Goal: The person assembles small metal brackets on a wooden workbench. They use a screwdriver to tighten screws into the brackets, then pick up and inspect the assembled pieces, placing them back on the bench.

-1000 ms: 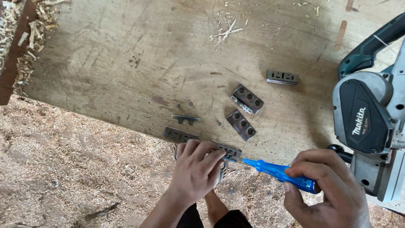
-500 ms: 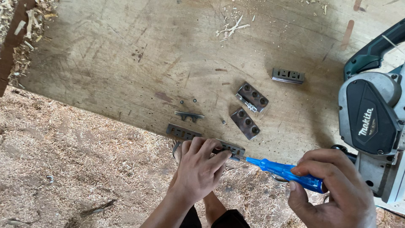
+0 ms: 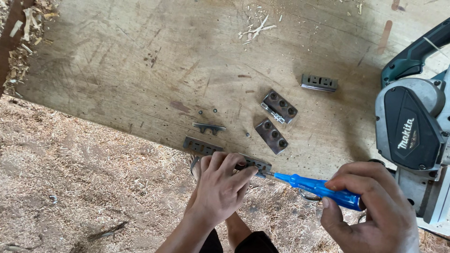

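The left hand (image 3: 222, 187) is curled down over a long metal bar (image 3: 225, 152) at the near edge of the board (image 3: 117, 70), with its fingers pressing on the bar, likely so it does not slide. The right hand (image 3: 375, 211) is closed around a blue screwdriver (image 3: 318, 186). It holds the handle low and almost flat, so the tip can meet the right end of the bar, just past the left fingertips.

The board is the biggest thing here, a wide worn sheet of wood that carries all the parts. Next in size is the planer (image 3: 412, 126), a grey and dark green power tool lying at the right edge of the board (part of it runs out of view).

The bar lies right along the near edge. Two dark blocks (image 3: 275, 122) with round holes lie side by side near the middle, well apart from the hands. A small ridged clip (image 3: 319, 83) lies further back, near the planer. A thin bracket (image 3: 209, 127) lies just behind the bar. A few tiny screws (image 3: 207, 111) sit loose behind it, maybe kept close so they do not get lost.

There are no boxes or trays here, so nothing is held inside anything. Sawdust (image 3: 70, 187) covers the ground below the board.
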